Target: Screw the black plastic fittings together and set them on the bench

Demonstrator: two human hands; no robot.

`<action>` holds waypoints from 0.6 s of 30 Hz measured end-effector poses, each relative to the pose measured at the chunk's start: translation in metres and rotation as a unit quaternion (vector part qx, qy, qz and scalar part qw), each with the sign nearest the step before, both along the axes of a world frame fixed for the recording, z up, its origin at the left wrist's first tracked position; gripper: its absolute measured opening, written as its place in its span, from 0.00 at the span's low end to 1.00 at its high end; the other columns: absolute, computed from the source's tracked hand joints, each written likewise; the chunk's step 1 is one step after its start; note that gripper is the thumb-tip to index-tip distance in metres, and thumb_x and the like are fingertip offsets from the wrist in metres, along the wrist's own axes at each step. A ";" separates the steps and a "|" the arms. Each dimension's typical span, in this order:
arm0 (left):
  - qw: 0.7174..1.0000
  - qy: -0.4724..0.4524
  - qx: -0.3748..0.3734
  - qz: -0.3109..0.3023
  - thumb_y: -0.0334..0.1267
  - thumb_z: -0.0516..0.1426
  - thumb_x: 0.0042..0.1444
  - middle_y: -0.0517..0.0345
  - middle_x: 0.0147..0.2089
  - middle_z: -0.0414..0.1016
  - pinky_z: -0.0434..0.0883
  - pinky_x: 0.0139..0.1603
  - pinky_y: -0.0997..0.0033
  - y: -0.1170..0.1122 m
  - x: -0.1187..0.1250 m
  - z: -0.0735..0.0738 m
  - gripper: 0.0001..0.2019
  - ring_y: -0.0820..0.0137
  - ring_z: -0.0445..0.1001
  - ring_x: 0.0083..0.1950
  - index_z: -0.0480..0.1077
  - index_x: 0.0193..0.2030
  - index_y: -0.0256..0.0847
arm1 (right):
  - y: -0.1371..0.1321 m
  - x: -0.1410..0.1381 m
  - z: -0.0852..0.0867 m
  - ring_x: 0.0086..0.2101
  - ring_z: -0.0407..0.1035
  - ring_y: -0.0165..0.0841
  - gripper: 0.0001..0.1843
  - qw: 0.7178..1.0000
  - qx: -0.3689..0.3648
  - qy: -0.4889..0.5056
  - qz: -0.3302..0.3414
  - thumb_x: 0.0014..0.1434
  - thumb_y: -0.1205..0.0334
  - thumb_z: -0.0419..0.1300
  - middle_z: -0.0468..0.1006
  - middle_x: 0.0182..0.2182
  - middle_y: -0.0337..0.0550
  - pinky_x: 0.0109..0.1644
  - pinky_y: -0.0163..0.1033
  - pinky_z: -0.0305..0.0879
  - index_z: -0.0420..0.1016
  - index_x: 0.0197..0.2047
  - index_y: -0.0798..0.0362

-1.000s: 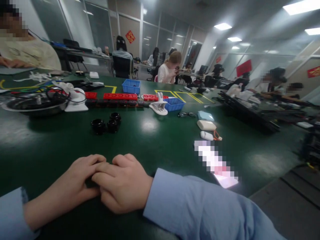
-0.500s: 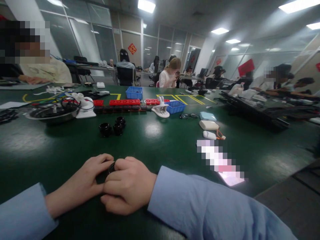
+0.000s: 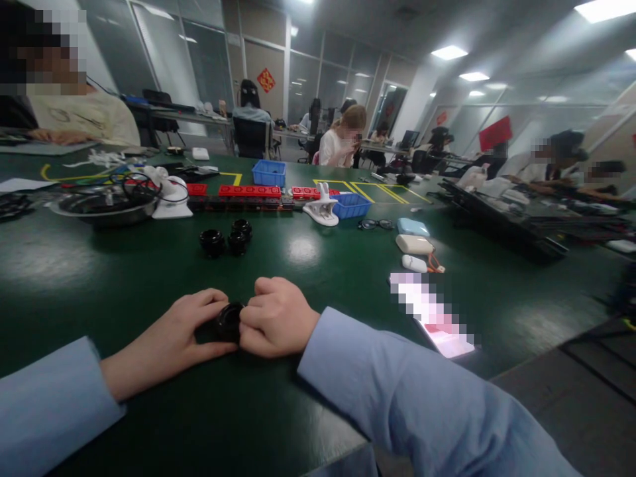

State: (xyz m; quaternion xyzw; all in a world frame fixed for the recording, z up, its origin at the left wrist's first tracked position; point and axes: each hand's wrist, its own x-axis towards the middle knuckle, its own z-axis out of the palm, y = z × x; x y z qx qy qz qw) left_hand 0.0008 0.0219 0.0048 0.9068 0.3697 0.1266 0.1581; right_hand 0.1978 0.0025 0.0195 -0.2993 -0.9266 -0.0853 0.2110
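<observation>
A small black round part (image 3: 228, 322) lies on the green table (image 3: 308, 291) between my two hands. My left hand (image 3: 169, 338) curls its fingers round the part's left side. My right hand (image 3: 278, 317) is closed in a loose fist and grips its right side. Both forearms in light blue sleeves rest on the table. Three more black round parts (image 3: 226, 240) sit together further back on the table, well apart from my hands.
A phone (image 3: 437, 318) lies right of my right arm, with white and blue cases (image 3: 415, 244) and glasses (image 3: 375, 224) beyond. A metal bowl with cables (image 3: 106, 209), red blocks (image 3: 248, 191), blue bins (image 3: 269, 173) and white clips (image 3: 320, 209) stand further back. Other people sit around.
My hands have drawn apart a little and shifted away from me, and the black part between them now shows plainly. The camera has tilted slightly.
</observation>
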 end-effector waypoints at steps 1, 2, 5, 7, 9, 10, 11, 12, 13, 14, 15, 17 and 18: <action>1.000 0.002 0.002 -0.001 0.51 0.56 0.49 0.54 0.44 0.67 0.66 0.44 0.63 0.000 0.000 0.000 0.16 0.61 0.67 0.44 0.69 0.39 0.42 | 0.002 0.002 0.000 0.26 0.57 0.33 0.17 1.000 -0.014 0.002 -0.019 0.56 0.57 0.50 0.70 0.18 0.38 0.29 0.40 0.49 0.68 0.20 0.52; 1.000 0.004 0.005 -0.001 0.53 0.56 0.50 0.54 0.44 0.67 0.66 0.44 0.63 0.000 0.000 0.000 0.17 0.61 0.67 0.44 0.69 0.40 0.42 | 0.004 0.003 0.000 0.28 0.57 0.33 0.16 0.999 -0.031 0.008 -0.040 0.57 0.58 0.50 0.71 0.19 0.38 0.31 0.40 0.50 0.69 0.21 0.53; 1.000 0.004 0.012 0.002 0.55 0.56 0.49 0.54 0.43 0.66 0.66 0.44 0.63 -0.002 0.000 0.000 0.20 0.61 0.66 0.44 0.68 0.41 0.42 | 0.008 0.006 0.001 0.32 0.60 0.33 0.12 0.992 -0.076 0.048 -0.092 0.59 0.62 0.50 0.74 0.28 0.40 0.36 0.39 0.52 0.73 0.31 0.54; 1.000 0.001 0.009 0.000 0.55 0.56 0.50 0.54 0.42 0.66 0.65 0.44 0.63 -0.003 0.001 0.001 0.20 0.61 0.66 0.43 0.68 0.41 0.42 | 0.007 0.006 0.002 0.36 0.61 0.34 0.13 0.988 -0.080 0.075 -0.110 0.61 0.65 0.47 0.74 0.35 0.42 0.39 0.39 0.53 0.72 0.41 0.56; 1.000 -0.004 0.005 -0.001 0.54 0.56 0.50 0.55 0.42 0.66 0.64 0.44 0.62 -0.004 0.002 0.003 0.19 0.62 0.65 0.43 0.68 0.41 0.42 | 0.002 0.006 0.005 0.38 0.61 0.35 0.15 0.986 -0.075 0.098 -0.115 0.63 0.65 0.45 0.73 0.39 0.45 0.41 0.40 0.54 0.69 0.46 0.59; 1.000 -0.007 0.004 -0.001 0.53 0.56 0.50 0.55 0.42 0.65 0.63 0.45 0.62 -0.005 0.002 0.004 0.19 0.61 0.65 0.44 0.67 0.41 0.42 | -0.001 0.005 0.007 0.39 0.61 0.35 0.15 0.985 -0.072 0.111 -0.112 0.63 0.64 0.45 0.73 0.39 0.46 0.42 0.41 0.54 0.68 0.47 0.60; 1.000 -0.010 0.001 -0.001 0.53 0.57 0.50 0.55 0.42 0.65 0.63 0.45 0.62 -0.005 0.002 0.004 0.19 0.61 0.65 0.44 0.67 0.41 0.42 | -0.004 0.004 0.009 0.39 0.61 0.36 0.16 0.983 -0.070 0.128 -0.107 0.62 0.62 0.45 0.73 0.39 0.47 0.43 0.42 0.55 0.68 0.46 0.60; 1.000 -0.013 0.000 0.001 0.51 0.58 0.49 0.56 0.42 0.65 0.63 0.45 0.61 -0.006 0.003 0.005 0.18 0.62 0.64 0.44 0.67 0.42 0.41 | -0.008 0.003 0.011 0.40 0.61 0.37 0.16 0.981 -0.070 0.151 -0.096 0.61 0.59 0.47 0.73 0.39 0.48 0.43 0.42 0.55 0.68 0.46 0.60; 1.000 -0.016 -0.001 0.001 0.50 0.58 0.49 0.56 0.41 0.65 0.63 0.45 0.61 -0.006 0.003 0.005 0.18 0.62 0.64 0.43 0.67 0.41 0.41 | -0.012 0.001 0.013 0.40 0.61 0.37 0.17 0.980 -0.069 0.167 -0.086 0.60 0.57 0.49 0.73 0.39 0.48 0.43 0.43 0.55 0.68 0.46 0.60; 1.000 -0.020 -0.001 0.003 0.49 0.59 0.49 0.56 0.41 0.65 0.62 0.45 0.62 -0.007 0.004 0.006 0.17 0.62 0.64 0.43 0.67 0.41 0.41 | -0.016 -0.001 0.014 0.39 0.60 0.38 0.18 0.979 -0.070 0.173 -0.078 0.59 0.55 0.51 0.73 0.39 0.48 0.43 0.44 0.56 0.69 0.45 0.60; 1.000 -0.023 0.000 0.004 0.48 0.59 0.49 0.56 0.40 0.65 0.62 0.44 0.62 -0.008 0.004 0.006 0.16 0.63 0.64 0.42 0.67 0.40 0.40 | -0.019 -0.003 0.015 0.39 0.60 0.38 0.18 0.980 -0.074 0.170 -0.072 0.57 0.55 0.53 0.73 0.39 0.48 0.43 0.44 0.56 0.69 0.45 0.59; 1.000 -0.031 0.000 0.005 0.47 0.59 0.49 0.56 0.39 0.65 0.62 0.44 0.62 -0.009 0.005 0.007 0.15 0.63 0.64 0.41 0.67 0.39 0.40 | -0.024 -0.008 0.016 0.38 0.60 0.38 0.16 0.983 -0.086 0.145 -0.068 0.56 0.56 0.54 0.73 0.39 0.47 0.42 0.44 0.57 0.70 0.44 0.58; 0.999 -0.035 0.000 0.005 0.46 0.59 0.49 0.57 0.39 0.65 0.62 0.44 0.63 -0.010 0.005 0.008 0.14 0.64 0.64 0.41 0.67 0.39 0.40 | -0.025 -0.009 0.015 0.38 0.60 0.38 0.15 0.984 -0.093 0.133 -0.068 0.56 0.58 0.54 0.72 0.38 0.47 0.42 0.44 0.57 0.70 0.44 0.57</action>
